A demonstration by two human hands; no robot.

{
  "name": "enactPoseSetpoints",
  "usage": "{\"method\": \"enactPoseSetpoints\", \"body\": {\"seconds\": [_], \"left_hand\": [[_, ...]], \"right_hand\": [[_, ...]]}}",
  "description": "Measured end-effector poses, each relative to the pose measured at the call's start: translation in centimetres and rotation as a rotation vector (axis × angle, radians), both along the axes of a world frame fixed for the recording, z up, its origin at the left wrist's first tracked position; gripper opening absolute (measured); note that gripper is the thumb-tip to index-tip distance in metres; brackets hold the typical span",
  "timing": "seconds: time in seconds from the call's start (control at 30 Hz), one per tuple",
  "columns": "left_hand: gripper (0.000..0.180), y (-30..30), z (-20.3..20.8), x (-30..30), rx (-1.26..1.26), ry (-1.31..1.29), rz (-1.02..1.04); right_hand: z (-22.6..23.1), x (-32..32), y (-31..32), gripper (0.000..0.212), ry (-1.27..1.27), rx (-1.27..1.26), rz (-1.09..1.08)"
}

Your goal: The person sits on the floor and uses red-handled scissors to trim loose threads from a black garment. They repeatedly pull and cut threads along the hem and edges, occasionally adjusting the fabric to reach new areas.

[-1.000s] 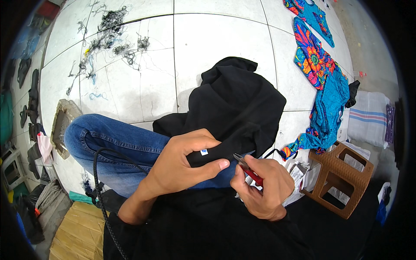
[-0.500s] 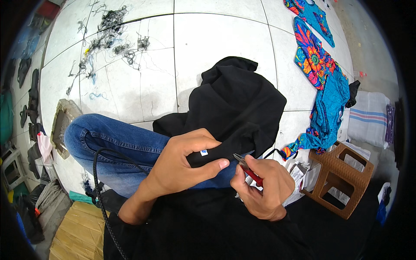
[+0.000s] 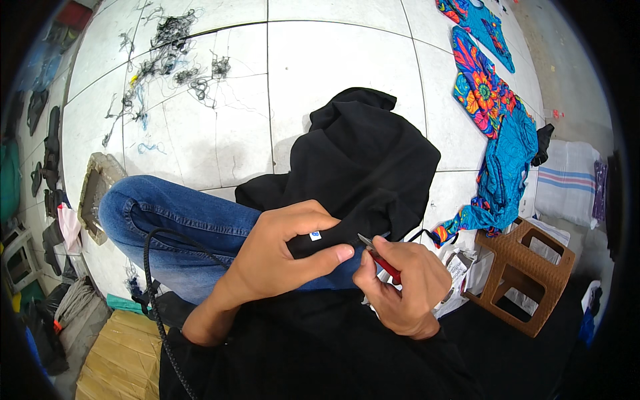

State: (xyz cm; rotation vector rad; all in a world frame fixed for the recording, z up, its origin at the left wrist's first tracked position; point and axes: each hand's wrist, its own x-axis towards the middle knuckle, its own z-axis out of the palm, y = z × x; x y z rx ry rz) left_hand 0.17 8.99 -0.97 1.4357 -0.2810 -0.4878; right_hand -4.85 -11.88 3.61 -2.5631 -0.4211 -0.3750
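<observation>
A black garment (image 3: 363, 147) is bunched across my lap and the tiled floor, a small white label (image 3: 315, 235) showing near its close edge. My left hand (image 3: 283, 250) pinches that edge between thumb and fingers, with the label just inside the grip. In my right hand (image 3: 407, 287) is a pair of red-handled thread snips (image 3: 385, 261). Their metal tips point up and left, at the fabric edge just right of my left thumb. Whether the blades touch the cloth I cannot tell.
Tangled dark thread scraps (image 3: 173, 40) lie on the floor at the far left. A colourful floral garment (image 3: 503, 153) stretches along the right. A brown plastic stool (image 3: 540, 293) lies tipped at the lower right. A black cord (image 3: 148, 280) loops over my jeans (image 3: 180, 213).
The snips and my right hand have shifted very slightly left. My left hand and the black garment stay almost where they were.
</observation>
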Motion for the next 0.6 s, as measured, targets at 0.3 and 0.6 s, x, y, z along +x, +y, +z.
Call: {"method": "enactPoseSetpoints", "body": {"seconds": [0.3,0.6], "left_hand": [[0.094,-0.3,0.4,0.4,-0.095,0.185,-0.045],[0.093,-0.2,0.7,1.1,-0.026,0.227,-0.143]], "right_hand": [[-1.2,3.4,-2.8,0.085,0.595,0.717,0.034],[-1.6,4.1,-5.4,0.035,0.705,0.650,0.215]]}}
